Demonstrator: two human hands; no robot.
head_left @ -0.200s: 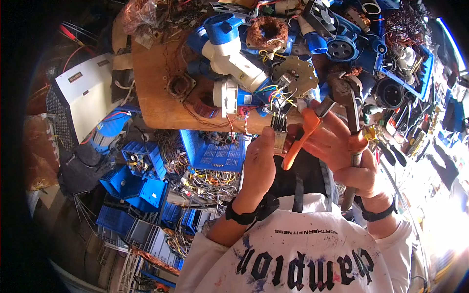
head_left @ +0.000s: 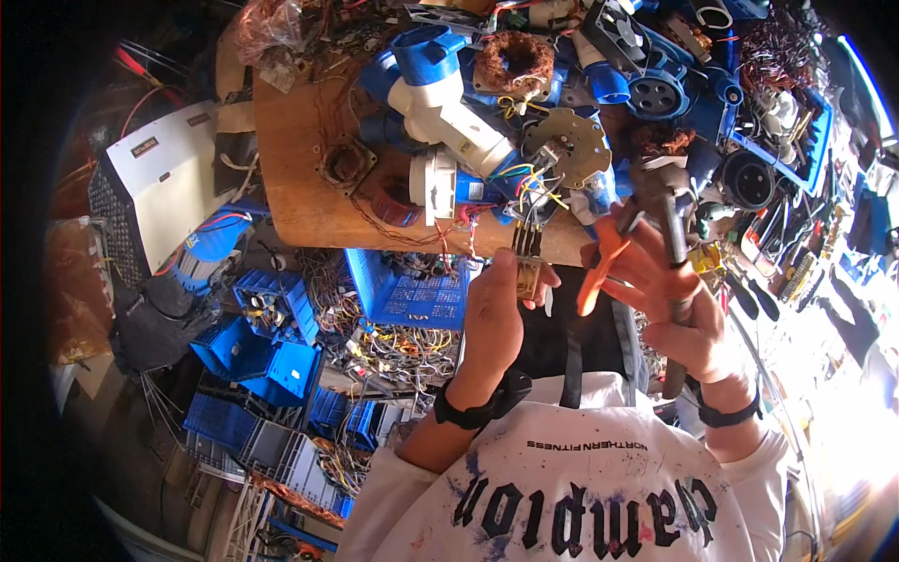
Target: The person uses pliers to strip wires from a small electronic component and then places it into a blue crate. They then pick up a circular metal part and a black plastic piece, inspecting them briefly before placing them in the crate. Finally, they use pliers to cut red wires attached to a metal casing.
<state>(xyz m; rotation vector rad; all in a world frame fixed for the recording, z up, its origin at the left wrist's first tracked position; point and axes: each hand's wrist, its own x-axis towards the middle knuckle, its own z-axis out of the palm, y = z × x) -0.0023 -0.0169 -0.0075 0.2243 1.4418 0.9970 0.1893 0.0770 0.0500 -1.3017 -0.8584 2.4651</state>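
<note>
Between the thumb and fingers of my left hand (head_left: 496, 314) is a small electrical part (head_left: 529, 267) with several dark metal prongs pointing away from me. My right hand (head_left: 688, 328) is closed around the long shaft of a hammer (head_left: 675, 229), whose metal head is at the far end. An orange-handled hand tool (head_left: 604, 262) also sits in the fingers of that hand; its working end is partly hidden. A gap separates this tool from the pronged part. Just beyond both hands, a blue and white plug connector (head_left: 459, 131) with loose coloured wires lies on the wooden tabletop (head_left: 300, 187).
Copper-wound coils (head_left: 513, 64), a round metal plate (head_left: 568, 150) and a small fan (head_left: 613, 33) crowd the table. A blue crate (head_left: 407, 290) stands below its edge, beside piled wires (head_left: 403, 356). Blue bins (head_left: 253, 356) are lower left; a pale metal case (head_left: 173, 178) is farther left.
My right hand, with the orange-handled tool and the hammer, has drawn right, away from the pronged part. My left hand has shifted slightly left, still holding that part.
</note>
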